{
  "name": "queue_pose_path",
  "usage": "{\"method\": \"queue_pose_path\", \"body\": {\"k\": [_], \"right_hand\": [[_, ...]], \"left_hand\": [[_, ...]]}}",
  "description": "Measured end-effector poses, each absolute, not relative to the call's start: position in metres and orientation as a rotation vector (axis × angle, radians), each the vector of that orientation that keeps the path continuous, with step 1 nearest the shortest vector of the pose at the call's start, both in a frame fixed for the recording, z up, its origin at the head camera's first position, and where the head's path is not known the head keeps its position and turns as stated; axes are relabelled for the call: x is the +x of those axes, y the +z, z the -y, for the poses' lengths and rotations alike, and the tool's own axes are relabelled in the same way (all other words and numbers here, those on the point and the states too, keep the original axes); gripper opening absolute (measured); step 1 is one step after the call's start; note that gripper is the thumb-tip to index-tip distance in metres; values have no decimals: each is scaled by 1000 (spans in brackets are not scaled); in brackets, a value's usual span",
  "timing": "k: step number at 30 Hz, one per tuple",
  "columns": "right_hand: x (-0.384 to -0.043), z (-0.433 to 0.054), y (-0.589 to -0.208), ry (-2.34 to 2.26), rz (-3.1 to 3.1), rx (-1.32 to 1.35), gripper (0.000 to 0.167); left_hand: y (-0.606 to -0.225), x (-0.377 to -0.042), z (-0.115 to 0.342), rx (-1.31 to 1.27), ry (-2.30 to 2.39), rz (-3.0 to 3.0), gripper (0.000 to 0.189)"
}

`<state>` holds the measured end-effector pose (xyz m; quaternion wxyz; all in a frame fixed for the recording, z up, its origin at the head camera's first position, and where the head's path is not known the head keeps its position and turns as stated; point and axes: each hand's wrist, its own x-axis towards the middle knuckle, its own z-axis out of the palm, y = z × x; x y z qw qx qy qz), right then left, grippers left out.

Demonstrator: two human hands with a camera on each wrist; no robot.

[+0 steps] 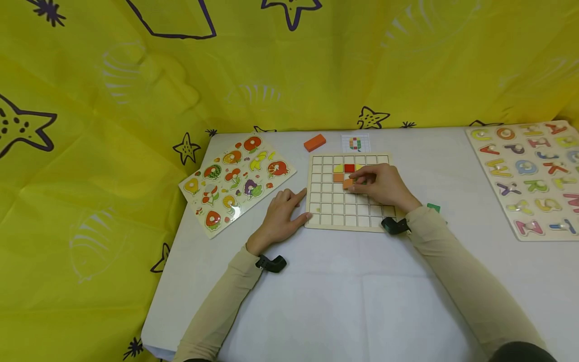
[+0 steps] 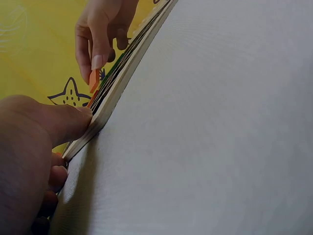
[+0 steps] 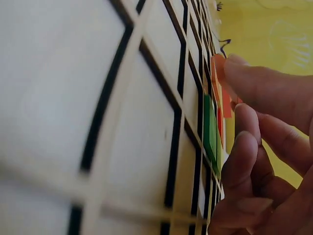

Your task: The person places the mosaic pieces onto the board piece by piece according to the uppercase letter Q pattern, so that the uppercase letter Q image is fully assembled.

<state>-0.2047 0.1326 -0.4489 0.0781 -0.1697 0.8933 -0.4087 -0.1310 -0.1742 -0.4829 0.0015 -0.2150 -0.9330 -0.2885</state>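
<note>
My right hand (image 1: 380, 183) pinches a small orange tile (image 1: 348, 184) between thumb and fingertips, just above the wooden grid board (image 1: 325, 211). The same tile (image 2: 94, 81) appears tilted in the left wrist view. In the board's upper cells lie a red tile (image 1: 349, 168), a yellow piece (image 1: 339, 168) and another orange tile (image 1: 338, 177). A green tile (image 3: 210, 132) shows near the fingers in the right wrist view. My left hand (image 1: 281, 216) touches the board's left edge with thumb and index finger extended; its other fingers are partly hidden.
Behind the board are a pattern card (image 1: 355, 143) and an orange block (image 1: 314, 143). A fruit puzzle (image 1: 237, 186) lies to the left, a letter puzzle (image 1: 526, 181) to the right. Something green (image 1: 433, 207) is partly covered by the right forearm. A yellow patterned cloth (image 1: 289, 70) hangs behind the table.
</note>
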Motion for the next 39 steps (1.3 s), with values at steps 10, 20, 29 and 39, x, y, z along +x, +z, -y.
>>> {"method": "queue_pose_path", "body": {"k": [10,20,29,39], "right_hand": [[-205,-116,-449,-1199,-2672,-482,31],[-202,-110,-449,-1163,-2690,-505,32],[-202,-106,-448,-1110,-2709,-488,24],[-201,-104,-446,-1085,-2730,-485,23]], "left_hand": [[-483,-131,173,-695,-900,2917,69],[-483,-130,174,-694,-892,2913,69],[-484,-131,175,-683,-886,2930,69],[-484,-132,174,-675,-906,2937,69]]}}
